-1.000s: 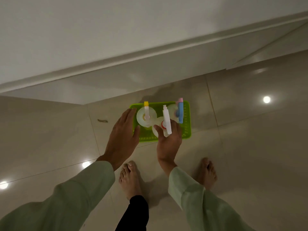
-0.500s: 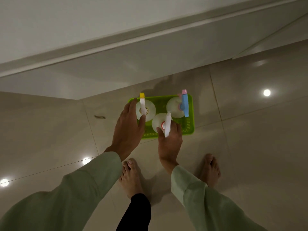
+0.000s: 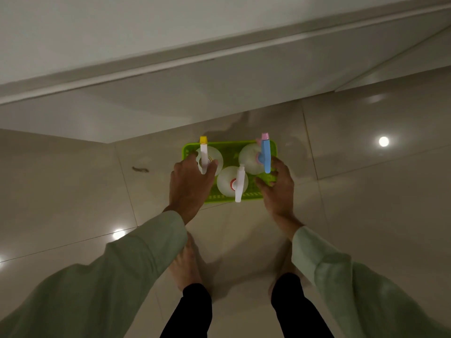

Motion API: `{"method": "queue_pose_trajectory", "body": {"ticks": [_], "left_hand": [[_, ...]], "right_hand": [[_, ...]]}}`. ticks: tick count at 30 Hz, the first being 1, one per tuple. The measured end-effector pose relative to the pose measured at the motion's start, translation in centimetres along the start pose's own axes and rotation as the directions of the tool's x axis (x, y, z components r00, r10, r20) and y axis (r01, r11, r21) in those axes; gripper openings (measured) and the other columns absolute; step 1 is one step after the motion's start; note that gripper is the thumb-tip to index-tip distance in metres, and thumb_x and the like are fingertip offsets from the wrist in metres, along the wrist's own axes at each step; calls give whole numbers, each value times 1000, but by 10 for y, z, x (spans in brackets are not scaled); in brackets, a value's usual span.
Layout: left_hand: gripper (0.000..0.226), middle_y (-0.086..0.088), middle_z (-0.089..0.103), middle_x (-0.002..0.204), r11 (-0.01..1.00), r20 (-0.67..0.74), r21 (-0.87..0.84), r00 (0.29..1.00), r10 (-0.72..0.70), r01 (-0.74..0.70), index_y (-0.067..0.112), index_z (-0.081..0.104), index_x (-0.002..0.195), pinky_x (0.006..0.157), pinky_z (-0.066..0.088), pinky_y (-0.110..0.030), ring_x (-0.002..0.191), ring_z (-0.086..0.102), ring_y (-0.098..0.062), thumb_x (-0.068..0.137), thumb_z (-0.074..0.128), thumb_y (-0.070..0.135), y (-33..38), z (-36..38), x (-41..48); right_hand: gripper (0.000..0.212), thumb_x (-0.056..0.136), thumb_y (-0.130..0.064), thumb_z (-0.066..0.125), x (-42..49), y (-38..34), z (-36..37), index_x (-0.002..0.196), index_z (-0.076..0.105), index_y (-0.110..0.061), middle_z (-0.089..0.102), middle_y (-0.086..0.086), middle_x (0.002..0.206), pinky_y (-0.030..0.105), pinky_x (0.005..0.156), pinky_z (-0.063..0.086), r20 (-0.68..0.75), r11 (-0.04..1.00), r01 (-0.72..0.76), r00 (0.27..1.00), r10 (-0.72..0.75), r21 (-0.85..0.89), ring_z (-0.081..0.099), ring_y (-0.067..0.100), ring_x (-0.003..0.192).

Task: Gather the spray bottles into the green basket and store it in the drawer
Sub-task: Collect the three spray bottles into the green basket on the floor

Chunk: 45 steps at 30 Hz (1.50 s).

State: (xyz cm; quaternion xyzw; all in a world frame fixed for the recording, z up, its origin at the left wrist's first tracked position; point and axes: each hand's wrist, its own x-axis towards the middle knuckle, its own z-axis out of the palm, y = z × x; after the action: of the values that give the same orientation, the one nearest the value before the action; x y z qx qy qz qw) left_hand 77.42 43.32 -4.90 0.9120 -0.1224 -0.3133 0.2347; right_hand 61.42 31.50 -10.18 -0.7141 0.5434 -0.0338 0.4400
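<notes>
The green basket (image 3: 252,195) sits on the tiled floor in front of my bare feet. Three white spray bottles stand upright in it: a yellow-tipped one (image 3: 216,154) at the left, a blue-and-pink one (image 3: 247,156) at the right, and a white-nozzled one (image 3: 225,182) at the front. My left hand (image 3: 189,184) grips the basket's left rim, thumb inside beside the yellow-tipped bottle. My right hand (image 3: 277,189), slightly blurred, holds the right rim, thumb inside and fingers over the edge.
A white cabinet front (image 3: 219,79) with a long horizontal ledge runs just beyond the basket. Glossy floor tiles (image 3: 366,203) with lamp reflections lie on both sides. A small dark mark (image 3: 140,169) lies on the floor to the left.
My right hand let go of the white-nozzled bottle, which now stands in the basket, and moved to the basket's right rim. My left hand stayed on the left rim.
</notes>
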Motion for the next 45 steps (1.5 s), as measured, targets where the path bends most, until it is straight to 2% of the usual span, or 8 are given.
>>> {"method": "queue_pose_trajectory", "body": {"ticks": [7,10,22,26,30,35,39,45], "left_hand": [[32,-13,69,90,1000,-27,24,999,18,-17,12,64,94,69,29,-32,76,40,-23,93,54,42,-7,9,2],[31,-17,68,86,997,-45,50,998,54,-52,8,63,94,67,31,-34,74,41,-26,95,53,37,-5,9,1],[40,-25,65,84,985,-80,172,996,36,-22,-1,62,93,66,29,-35,71,40,-29,98,48,36,1,11,3],[41,-25,66,84,983,-78,178,995,56,-41,-1,63,94,66,30,-35,71,41,-30,98,48,37,1,10,2],[43,-18,69,91,988,-57,151,997,51,-42,5,63,105,71,35,-35,79,49,-30,94,51,45,-2,7,-1],[61,-8,71,104,990,2,51,991,133,-133,21,46,135,78,40,-32,93,62,-32,84,65,49,-18,-2,-13],[71,-7,61,131,992,45,-11,991,124,-123,23,35,140,89,41,-33,115,59,-30,81,72,39,-44,0,-23],[79,-13,42,151,967,125,-104,967,-221,234,16,25,151,108,39,-54,135,44,-34,87,67,35,-69,21,-10]], "right_hand": [[41,85,-18,78,28,-8,8,121,64,-4,66,15,112,43,83,57,-3,973,181,983,-183,-144,66,29,97],[35,86,-17,78,26,-8,11,116,66,-3,66,17,106,29,74,50,-33,957,215,974,-226,-196,67,29,89],[35,85,-17,79,23,-15,14,114,66,-2,67,18,104,32,72,54,-64,963,187,977,-202,-195,67,29,85],[54,82,-18,82,25,-11,10,129,60,-5,65,16,116,33,80,55,-6,964,157,987,-162,-215,66,30,99],[74,79,-15,83,22,-5,4,144,48,-10,57,13,132,45,86,57,47,981,106,994,-100,-160,63,31,108],[64,81,-12,76,6,11,-10,139,50,-8,53,13,136,36,87,52,-35,975,148,987,-156,-164,56,30,120],[64,84,-15,75,-1,32,-17,141,48,-7,52,15,139,40,99,46,-101,990,-17,995,3,-139,50,33,127],[62,92,-20,70,3,55,-14,147,42,-13,58,16,135,50,103,49,22,962,-273,962,273,-2,58,36,122]]}}
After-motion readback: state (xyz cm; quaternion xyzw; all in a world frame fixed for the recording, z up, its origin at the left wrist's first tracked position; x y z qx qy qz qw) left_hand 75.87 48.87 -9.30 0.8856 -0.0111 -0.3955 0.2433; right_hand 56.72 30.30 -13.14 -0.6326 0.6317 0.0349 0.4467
